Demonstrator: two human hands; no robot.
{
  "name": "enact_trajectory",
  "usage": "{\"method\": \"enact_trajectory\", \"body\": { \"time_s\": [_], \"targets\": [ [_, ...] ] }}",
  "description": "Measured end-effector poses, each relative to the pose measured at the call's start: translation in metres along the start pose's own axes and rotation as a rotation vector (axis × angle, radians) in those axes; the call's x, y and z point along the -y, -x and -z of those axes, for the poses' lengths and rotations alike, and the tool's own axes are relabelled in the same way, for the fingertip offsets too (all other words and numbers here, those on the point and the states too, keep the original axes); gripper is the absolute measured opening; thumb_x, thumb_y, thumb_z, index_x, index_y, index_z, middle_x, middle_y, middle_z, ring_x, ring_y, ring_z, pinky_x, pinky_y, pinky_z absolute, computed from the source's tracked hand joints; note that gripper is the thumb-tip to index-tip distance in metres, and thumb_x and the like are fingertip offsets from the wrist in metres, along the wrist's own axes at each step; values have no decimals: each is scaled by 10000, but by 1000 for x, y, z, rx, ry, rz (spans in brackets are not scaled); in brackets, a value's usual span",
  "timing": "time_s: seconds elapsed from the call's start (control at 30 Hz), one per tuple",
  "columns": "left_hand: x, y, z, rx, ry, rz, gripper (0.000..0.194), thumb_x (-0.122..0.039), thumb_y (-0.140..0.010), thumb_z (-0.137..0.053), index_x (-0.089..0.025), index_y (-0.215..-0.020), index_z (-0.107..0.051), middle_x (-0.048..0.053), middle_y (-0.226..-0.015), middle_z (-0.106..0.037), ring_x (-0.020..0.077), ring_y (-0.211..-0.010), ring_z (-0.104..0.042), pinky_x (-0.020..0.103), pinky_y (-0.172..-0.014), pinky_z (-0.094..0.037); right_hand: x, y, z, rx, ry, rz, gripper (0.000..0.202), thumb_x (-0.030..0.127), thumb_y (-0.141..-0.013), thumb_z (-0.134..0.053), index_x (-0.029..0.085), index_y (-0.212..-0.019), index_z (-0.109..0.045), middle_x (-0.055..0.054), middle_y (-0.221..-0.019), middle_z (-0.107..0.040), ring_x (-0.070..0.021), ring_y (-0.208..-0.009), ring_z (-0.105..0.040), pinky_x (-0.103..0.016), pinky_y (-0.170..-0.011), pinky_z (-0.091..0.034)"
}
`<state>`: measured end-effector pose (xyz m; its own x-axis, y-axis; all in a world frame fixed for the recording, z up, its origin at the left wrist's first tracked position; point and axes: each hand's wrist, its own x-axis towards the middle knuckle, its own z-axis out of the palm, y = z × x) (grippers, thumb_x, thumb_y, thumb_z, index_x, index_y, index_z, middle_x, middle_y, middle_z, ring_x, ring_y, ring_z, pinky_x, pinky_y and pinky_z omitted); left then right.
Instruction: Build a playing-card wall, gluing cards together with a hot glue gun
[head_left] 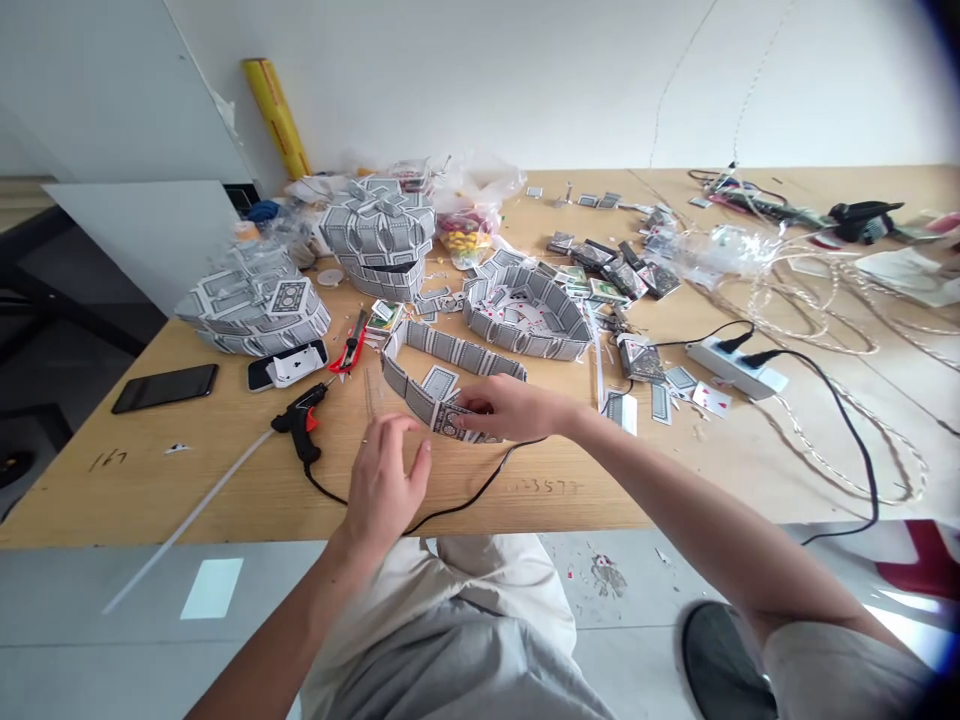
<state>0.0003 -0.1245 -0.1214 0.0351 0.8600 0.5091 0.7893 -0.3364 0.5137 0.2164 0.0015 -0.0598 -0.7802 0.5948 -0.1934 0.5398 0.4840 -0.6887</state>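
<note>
A band of folded playing cards (459,350), bent into an angular ring, stands on the wooden table in front of me. My right hand (504,405) grips its near wall, thumb and fingers on either side. Just left of that wall is my left hand (388,470), fingers curved and spread from the thumb, nothing between them. A loose playing card (439,383) lies inside the ring. Left of it rests a black glue gun (301,420) with a long clear glue stick in its back. Red-handled pliers (349,345) lie beyond the gun.
Behind the ring sits a finished-looking card tray (525,310). Lidded card boxes (255,300) stand at the back left. A phone (165,388) lies at the left edge. Card packs (619,270), a power strip (735,368) and coiled rope (840,330) spread to the right.
</note>
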Motion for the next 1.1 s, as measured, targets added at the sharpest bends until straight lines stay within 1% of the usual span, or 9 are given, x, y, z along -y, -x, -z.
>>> {"method": "enact_trajectory", "body": {
  "time_s": [0.07,0.13,0.27,0.37,0.53,0.67,0.87,0.97,1.1],
  "targets": [
    [-6,4,-7,-3,42,43,179,-243,-1019,-647,-229,-1158,-536,92,-1080,-657,263,-1041,-677,418,-924,-591,1,-11,7,80,-178,-24,181,352,-963,-653,208,-855,-654,37,-711,-590,-137,-641,-478,-275,-584,-361],
    [-7,6,-13,-27,70,85,268,-317,-1005,-700,-226,-1195,-534,88,-1074,-655,261,-1021,-682,406,-901,-596,3,-22,8,160,-369,-57,111,291,-911,-680,208,-839,-662,15,-781,-645,-158,-708,-560,-272,-617,-430],
    [-4,7,-17,-70,80,97,397,-380,-986,-742,-222,-1279,-526,104,-1122,-655,268,-1053,-681,414,-924,-594,5,-41,-3,346,-826,-219,155,201,-887,-688,193,-739,-642,-9,-742,-672,-165,-701,-627,-271,-662,-513],
    [-1,6,-16,-70,81,110,426,-396,-979,-753,-230,-1299,-526,107,-1136,-656,271,-1058,-685,420,-926,-599,6,-49,-12,427,-1002,-272,174,212,-914,-740,177,-761,-666,-10,-754,-698,-148,-698,-646,-248,-676,-527],
    [4,5,-15,-82,67,129,427,-404,-937,-800,-228,-1236,-551,96,-1108,-682,265,-1011,-702,414,-904,-611,4,-55,-15,440,-996,-275,273,347,-884,-869,163,-791,-690,3,-774,-707,-133,-702,-636,-237,-659,-513],
    [7,5,-16,-71,35,133,418,-367,-906,-818,-219,-1193,-553,94,-1090,-701,262,-969,-709,414,-885,-611,2,-56,-18,413,-973,-301,338,394,-837,-918,157,-775,-685,13,-769,-700,-125,-691,-619,-233,-633,-503],
    [10,4,-19,-85,5,119,421,-349,-900,-808,-221,-1200,-542,105,-1122,-692,272,-981,-711,422,-873,-615,-1,-57,-24,356,-977,-253,301,397,-879,-884,166,-793,-711,-15,-805,-737,-138,-727,-652,-237,-668,-521],
    [10,4,-19,-69,24,142,409,-391,-924,-800,-227,-1197,-543,107,-1138,-677,268,-984,-711,408,-847,-620,-5,-58,-26,351,-954,-228,314,425,-883,-879,168,-800,-718,-15,-806,-736,-134,-721,-647,-231,-664,-517],
    [11,5,-17,-58,31,157,389,-457,-931,-796,-234,-1131,-548,88,-1066,-674,250,-915,-704,393,-809,-620,-7,-57,-27,375,-990,-212,335,432,-878,-882,163,-791,-702,0,-784,-712,-127,-711,-636,-226,-668,-517]
  ]
}}
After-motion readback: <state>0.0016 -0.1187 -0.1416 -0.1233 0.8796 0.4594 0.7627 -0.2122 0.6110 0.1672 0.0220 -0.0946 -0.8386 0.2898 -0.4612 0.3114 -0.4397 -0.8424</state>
